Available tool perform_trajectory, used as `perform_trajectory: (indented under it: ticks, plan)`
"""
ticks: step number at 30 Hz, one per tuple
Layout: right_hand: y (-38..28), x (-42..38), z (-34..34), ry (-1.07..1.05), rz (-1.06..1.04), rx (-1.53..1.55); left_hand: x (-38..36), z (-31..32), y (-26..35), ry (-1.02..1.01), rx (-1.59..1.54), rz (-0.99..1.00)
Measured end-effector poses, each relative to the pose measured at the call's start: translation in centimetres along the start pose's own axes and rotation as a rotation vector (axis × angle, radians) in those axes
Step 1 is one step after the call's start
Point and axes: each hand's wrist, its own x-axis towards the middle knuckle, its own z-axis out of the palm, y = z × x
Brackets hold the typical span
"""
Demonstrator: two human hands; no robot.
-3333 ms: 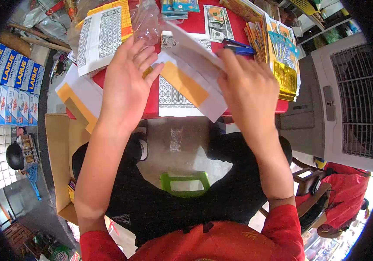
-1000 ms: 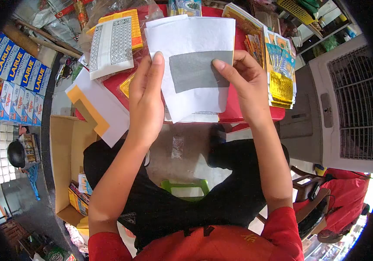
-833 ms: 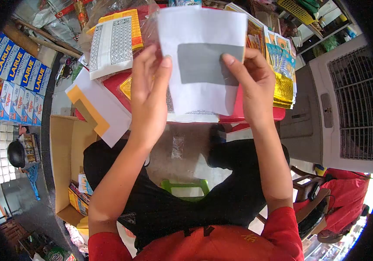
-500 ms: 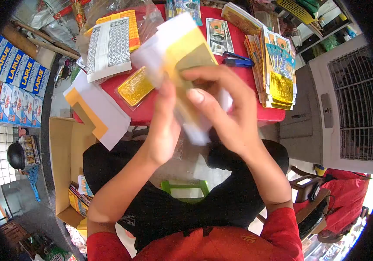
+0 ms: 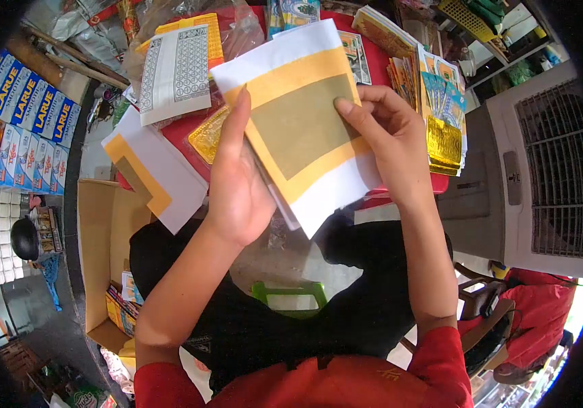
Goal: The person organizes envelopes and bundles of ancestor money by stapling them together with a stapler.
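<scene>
A stack of white paper sheets (image 5: 301,115), with an orange band and a dull gold rectangle on top, is held up over the red table (image 5: 179,132). My left hand (image 5: 237,183) grips its left edge, thumb on the front. At the right edge my right hand (image 5: 393,136) pinches it, thumb on the gold area and fingers curled behind. Similar white and orange sheets (image 5: 162,170) lie at the table's left corner. Partly hidden behind my left hand is a gold bar-shaped packet (image 5: 206,136). A black-and-white patterned paper (image 5: 176,75) rests beyond it.
Bundles of colourful and gold papers (image 5: 444,115) stand at the table's right. Banknote-like papers (image 5: 354,54) lie at the back. A cardboard box (image 5: 101,251) is on the left, beer cartons (image 5: 26,95) farther left. A green stool (image 5: 291,299) is below, a grey cooler (image 5: 550,170) right.
The blurred stack has turned flat toward the camera and its front now shows clearly. My right hand has moved right to the stack's edge; my left hand has shifted slightly left.
</scene>
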Motion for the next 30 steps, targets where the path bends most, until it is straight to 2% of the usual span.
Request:
perform_trajectory:
  ticks: [5,7,10,13,17,19,20,23,25,27,29,30]
  plan:
    - [0.0,0.6,-0.6,0.102,-0.045,0.001,0.2,-0.4,0.3,-0.083,-0.047,-0.052]
    - [0.6,0.8,-0.7,0.165,-0.155,-0.083,0.3,-0.4,0.1,-0.008,0.048,-0.028]
    - [0.2,0.7,-1.0,0.222,-0.172,-0.222,0.3,-0.2,-0.2,0.056,0.118,-0.023]
    - [0.4,1.0,-1.3,0.26,-0.235,-0.163,0.3,-0.6,-0.2,0.074,0.128,-0.025]
    - [-1.1,0.1,-0.8,0.224,-0.205,-0.029,0.6,-1.5,-0.5,0.132,0.181,-0.029]
    - [-1.0,0.1,-0.7,0.296,-0.372,-0.12,0.6,-1.5,-0.4,0.182,0.138,-0.021]
    - [-1.2,-0.1,-0.7,0.296,-0.371,-0.12,0.6,-1.7,-0.4,0.183,0.138,-0.021]
    - [-1.9,-0.3,-1.4,0.306,-0.418,-0.064,0.8,-2.8,-0.1,0.17,0.064,0.009]
    - [-2.2,-0.2,-2.2,0.296,-0.385,0.111,1.0,-3.3,0.3,0.197,-0.019,0.039]
    - [-2.7,-0.3,-2.8,0.22,-0.296,0.363,1.2,-3.7,0.6,0.229,-0.018,0.046]
    - [-3.1,-0.2,-3.3,0.183,-0.297,0.456,1.3,-3.7,0.9,0.259,-0.016,0.054]
    - [-3.1,-0.2,-3.9,0.1,-0.279,0.501,1.4,-3.6,1.0,0.289,-0.05,0.076]
